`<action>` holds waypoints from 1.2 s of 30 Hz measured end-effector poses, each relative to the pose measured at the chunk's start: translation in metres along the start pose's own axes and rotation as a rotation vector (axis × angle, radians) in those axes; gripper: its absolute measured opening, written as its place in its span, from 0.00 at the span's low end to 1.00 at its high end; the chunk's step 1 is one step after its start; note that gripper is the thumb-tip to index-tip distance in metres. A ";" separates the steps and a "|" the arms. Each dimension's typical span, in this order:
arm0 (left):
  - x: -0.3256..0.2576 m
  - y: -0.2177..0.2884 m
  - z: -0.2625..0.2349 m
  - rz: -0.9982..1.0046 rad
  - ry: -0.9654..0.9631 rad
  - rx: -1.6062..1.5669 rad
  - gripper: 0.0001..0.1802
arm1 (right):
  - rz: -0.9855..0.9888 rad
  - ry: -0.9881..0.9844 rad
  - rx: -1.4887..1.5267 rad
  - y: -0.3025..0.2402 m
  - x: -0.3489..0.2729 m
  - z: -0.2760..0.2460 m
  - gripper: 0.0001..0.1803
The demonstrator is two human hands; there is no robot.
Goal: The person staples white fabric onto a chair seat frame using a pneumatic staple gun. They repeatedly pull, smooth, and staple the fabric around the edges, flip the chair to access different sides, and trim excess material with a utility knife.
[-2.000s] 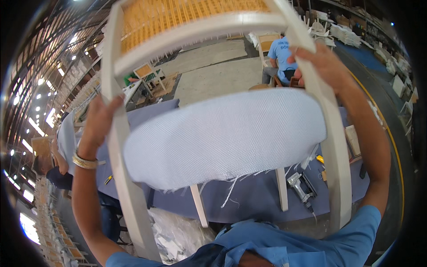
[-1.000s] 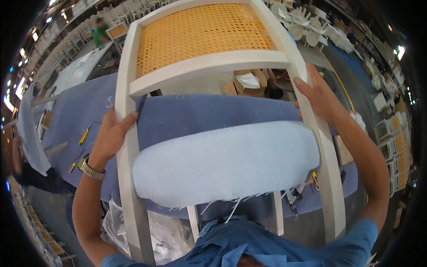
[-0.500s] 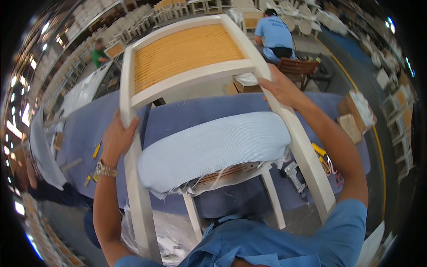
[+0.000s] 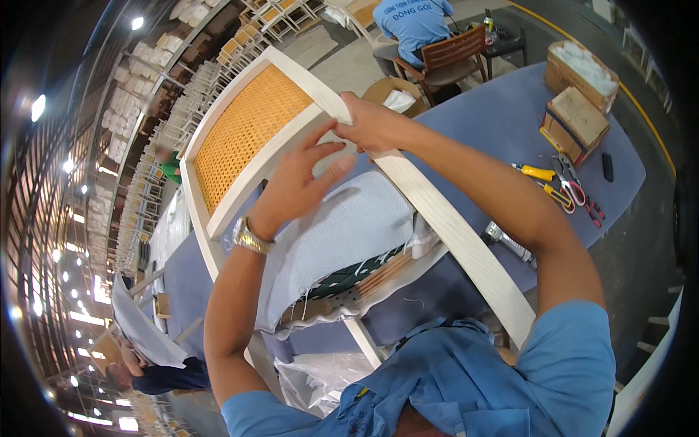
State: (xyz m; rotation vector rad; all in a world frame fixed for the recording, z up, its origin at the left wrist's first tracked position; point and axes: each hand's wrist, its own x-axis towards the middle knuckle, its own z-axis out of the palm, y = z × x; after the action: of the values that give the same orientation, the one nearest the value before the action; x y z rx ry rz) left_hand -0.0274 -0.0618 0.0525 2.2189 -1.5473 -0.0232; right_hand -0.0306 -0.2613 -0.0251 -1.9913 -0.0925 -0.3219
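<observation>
A pale wooden chair (image 4: 451, 240) leans in front of me, with a yellow cane panel (image 4: 251, 124) in its backrest. My right hand (image 4: 375, 125) is closed round its right back post, near the lower rail of the backrest. Away from the left post, my left hand (image 4: 309, 178) hovers over the seat beside my right hand, fingers spread and holding nothing. Light blue fabric covers the seat (image 4: 349, 229). Loose threads hang from the fabric's near edge, where dark green webbing (image 4: 349, 277) and wooden slats show underneath.
The worktable has a blue-grey cover (image 4: 473, 131). At its right lie a staple gun (image 4: 510, 242), scissors (image 4: 573, 191), yellow-handled tools (image 4: 537, 172) and cartons (image 4: 575, 124). A person in blue (image 4: 413, 25) sits beyond; another in dark clothes (image 4: 171, 375) is at left.
My left hand has let go of the left post and moved right, over the seat. My right hand stays on the right post. The view has turned, and the chair appears more tilted.
</observation>
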 end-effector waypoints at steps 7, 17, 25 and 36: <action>-0.003 -0.002 0.011 -0.294 0.138 0.040 0.28 | -0.041 0.027 -0.043 0.007 -0.001 -0.001 0.29; -0.003 0.026 0.023 -0.238 -0.459 -0.007 0.46 | -0.046 0.014 -0.132 -0.001 0.000 -0.004 0.27; -0.012 0.049 0.030 -0.246 -0.388 0.248 0.53 | -0.041 0.008 -0.107 -0.003 -0.002 -0.007 0.29; -0.035 0.065 0.047 -0.241 -0.177 0.431 0.59 | -0.079 0.004 -0.166 0.006 0.011 -0.001 0.31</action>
State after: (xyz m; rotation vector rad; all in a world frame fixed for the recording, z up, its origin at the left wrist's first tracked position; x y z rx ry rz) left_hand -0.1098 -0.0648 0.0253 2.8015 -1.4696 0.0475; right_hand -0.0186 -0.2652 -0.0271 -2.1552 -0.1460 -0.3958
